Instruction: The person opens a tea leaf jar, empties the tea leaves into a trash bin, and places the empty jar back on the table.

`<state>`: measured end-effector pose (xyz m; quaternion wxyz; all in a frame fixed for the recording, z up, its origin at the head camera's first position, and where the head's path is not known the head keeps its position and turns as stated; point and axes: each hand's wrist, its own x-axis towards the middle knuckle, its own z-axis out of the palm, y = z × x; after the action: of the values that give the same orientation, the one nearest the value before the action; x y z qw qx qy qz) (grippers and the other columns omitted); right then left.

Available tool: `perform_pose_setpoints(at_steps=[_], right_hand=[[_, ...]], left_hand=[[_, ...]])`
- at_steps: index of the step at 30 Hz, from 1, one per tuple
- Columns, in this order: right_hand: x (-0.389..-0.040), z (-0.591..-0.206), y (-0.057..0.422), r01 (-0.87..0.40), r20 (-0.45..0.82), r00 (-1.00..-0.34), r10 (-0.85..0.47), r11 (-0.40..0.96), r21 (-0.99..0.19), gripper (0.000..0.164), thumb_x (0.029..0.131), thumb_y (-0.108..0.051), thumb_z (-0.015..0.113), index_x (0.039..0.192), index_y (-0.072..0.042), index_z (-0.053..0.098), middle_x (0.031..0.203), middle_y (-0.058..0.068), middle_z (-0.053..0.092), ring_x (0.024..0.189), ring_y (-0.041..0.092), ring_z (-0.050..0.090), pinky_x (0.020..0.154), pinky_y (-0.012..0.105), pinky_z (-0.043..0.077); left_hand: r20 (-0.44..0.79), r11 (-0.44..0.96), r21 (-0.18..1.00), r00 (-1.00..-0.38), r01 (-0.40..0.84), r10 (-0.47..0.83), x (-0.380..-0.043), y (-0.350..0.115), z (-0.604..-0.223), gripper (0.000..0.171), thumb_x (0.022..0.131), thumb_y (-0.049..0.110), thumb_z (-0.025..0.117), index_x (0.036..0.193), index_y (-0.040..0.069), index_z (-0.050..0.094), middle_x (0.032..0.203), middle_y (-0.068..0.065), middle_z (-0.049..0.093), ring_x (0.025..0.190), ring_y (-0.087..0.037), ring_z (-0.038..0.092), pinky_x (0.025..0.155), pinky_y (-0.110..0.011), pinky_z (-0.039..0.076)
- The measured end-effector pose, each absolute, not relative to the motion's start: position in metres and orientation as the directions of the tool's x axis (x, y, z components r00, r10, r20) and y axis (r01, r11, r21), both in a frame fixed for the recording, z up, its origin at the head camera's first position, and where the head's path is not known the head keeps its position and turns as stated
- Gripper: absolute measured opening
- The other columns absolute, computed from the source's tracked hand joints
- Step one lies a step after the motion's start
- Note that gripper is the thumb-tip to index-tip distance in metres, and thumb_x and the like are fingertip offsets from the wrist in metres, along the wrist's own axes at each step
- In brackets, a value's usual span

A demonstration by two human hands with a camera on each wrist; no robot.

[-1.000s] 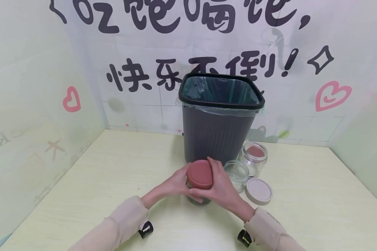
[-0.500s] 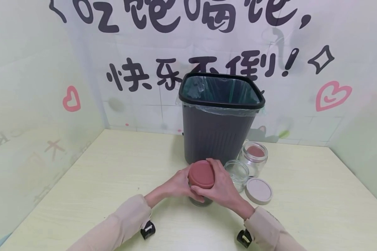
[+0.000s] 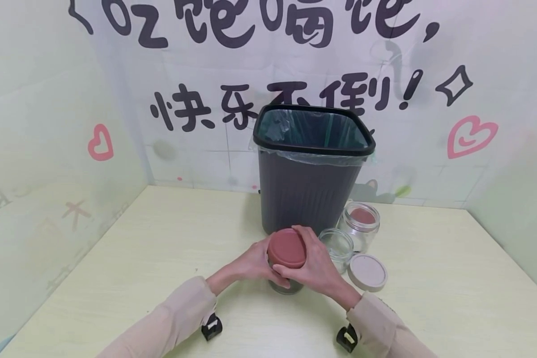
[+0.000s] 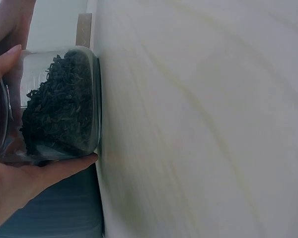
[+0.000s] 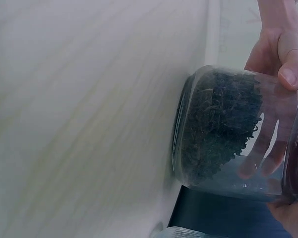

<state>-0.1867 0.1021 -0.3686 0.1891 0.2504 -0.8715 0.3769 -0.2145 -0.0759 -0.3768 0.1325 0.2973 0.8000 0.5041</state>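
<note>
A clear glass jar [image 4: 59,57] with a pinkish-red lid [image 3: 287,247] stands on the table in front of the bin. Dark, curled dry leaves, like loose tea, fill its lower part [image 5: 216,126]. My left hand [image 3: 255,261] grips the jar's body from the left; its fingers show through the glass in the right wrist view. From the right, my right hand [image 3: 318,263] holds the lid, fingers on the far side and thumb in front. The lid's top faces up and sits over the jar's mouth.
A dark grey bin [image 3: 306,189] with a clear liner stands behind the hands. To the right are a lidless glass jar [image 3: 340,258], another lidless jar [image 3: 361,236] with something pinkish inside, and a pale round lid [image 3: 368,272]. Printed cloth walls [image 3: 197,164] surround the table.
Both hands and the red lid have shifted very slightly to the right over the last second. The grip on jar and lid looks the same, and the other things stay in place.
</note>
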Motion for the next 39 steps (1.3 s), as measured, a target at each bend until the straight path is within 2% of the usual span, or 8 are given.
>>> perform_pose_setpoints(at_steps=[8, 17, 24, 28, 32, 36, 39], right_hand=[[-0.194, -0.365, 0.107, -0.606, 0.473, -0.795, -0.38, 0.532, -0.591, 0.073, 0.066, -0.026, 0.081, 0.126, -0.002, 0.046, 0.112, 0.009, 0.057, 0.094, 0.02, 0.059, 0.078, 0.033, 0.053], [-0.209, -0.352, 0.123, -0.582, 0.302, -0.767, -0.566, 0.417, -0.698, 0.072, 0.07, -0.024, 0.081, 0.129, -0.007, 0.044, 0.116, 0.007, 0.058, 0.102, 0.021, 0.057, 0.085, 0.033, 0.051], [-0.214, -0.341, 0.127, -0.581, 0.222, -0.732, -0.645, 0.42, -0.697, 0.074, 0.07, -0.024, 0.081, 0.132, -0.01, 0.042, 0.123, 0.006, 0.055, 0.106, 0.019, 0.053, 0.088, 0.032, 0.049], [-0.205, -0.343, 0.124, -0.588, 0.235, -0.771, -0.592, 0.521, -0.619, 0.081, 0.071, -0.031, 0.08, 0.137, -0.007, 0.039, 0.128, 0.01, 0.047, 0.107, 0.022, 0.053, 0.085, 0.036, 0.05], [-0.192, -0.355, 0.112, -0.558, 0.364, -0.83, -0.423, 0.604, -0.569, 0.089, 0.067, -0.035, 0.082, 0.138, -0.001, 0.038, 0.126, 0.016, 0.045, 0.102, 0.025, 0.055, 0.081, 0.039, 0.052], [-0.184, -0.366, 0.102, -0.552, 0.498, -0.822, -0.275, 0.6, -0.579, 0.084, 0.065, -0.034, 0.083, 0.13, 0.003, 0.043, 0.116, 0.015, 0.051, 0.096, 0.023, 0.057, 0.076, 0.038, 0.053], [-0.183, -0.369, 0.099, -0.577, 0.545, -0.798, -0.256, 0.586, -0.569, 0.079, 0.065, -0.031, 0.083, 0.126, 0.002, 0.045, 0.113, 0.012, 0.054, 0.094, 0.021, 0.057, 0.074, 0.036, 0.053]], left_hand=[[0.079, 0.304, 0.892, -0.779, 0.333, 0.623, -0.216, -0.077, -0.376, 0.091, 0.063, 0.013, 0.086, 0.139, 0.009, 0.035, 0.129, -0.007, 0.052, 0.118, -0.022, 0.049, 0.098, -0.039, 0.042], [0.057, 0.315, 0.891, -0.771, 0.325, 0.634, -0.219, -0.077, -0.373, 0.091, 0.062, 0.011, 0.086, 0.138, 0.008, 0.035, 0.13, -0.006, 0.052, 0.119, -0.022, 0.049, 0.098, -0.039, 0.042], [0.061, 0.313, 0.89, -0.768, 0.33, 0.637, -0.22, -0.077, -0.373, 0.089, 0.062, 0.01, 0.086, 0.136, 0.006, 0.036, 0.129, -0.008, 0.052, 0.117, -0.022, 0.049, 0.097, -0.036, 0.043], [0.076, 0.302, 0.888, -0.758, 0.346, 0.648, -0.219, -0.076, -0.374, 0.09, 0.063, 0.01, 0.085, 0.137, 0.004, 0.034, 0.13, -0.011, 0.051, 0.119, -0.025, 0.049, 0.097, -0.035, 0.043], [0.072, 0.293, 0.893, -0.754, 0.34, 0.653, -0.218, -0.077, -0.374, 0.093, 0.065, 0.01, 0.084, 0.14, 0.004, 0.03, 0.133, -0.012, 0.048, 0.122, -0.027, 0.047, 0.098, -0.037, 0.043], [0.07, 0.291, 0.896, -0.754, 0.335, 0.654, -0.217, -0.077, -0.373, 0.092, 0.066, 0.012, 0.084, 0.14, 0.005, 0.03, 0.133, -0.011, 0.049, 0.122, -0.026, 0.047, 0.097, -0.037, 0.043], [0.064, 0.297, 0.896, -0.756, 0.331, 0.651, -0.217, -0.077, -0.373, 0.092, 0.066, 0.012, 0.084, 0.14, 0.006, 0.031, 0.132, -0.01, 0.05, 0.121, -0.025, 0.047, 0.097, -0.038, 0.043]])
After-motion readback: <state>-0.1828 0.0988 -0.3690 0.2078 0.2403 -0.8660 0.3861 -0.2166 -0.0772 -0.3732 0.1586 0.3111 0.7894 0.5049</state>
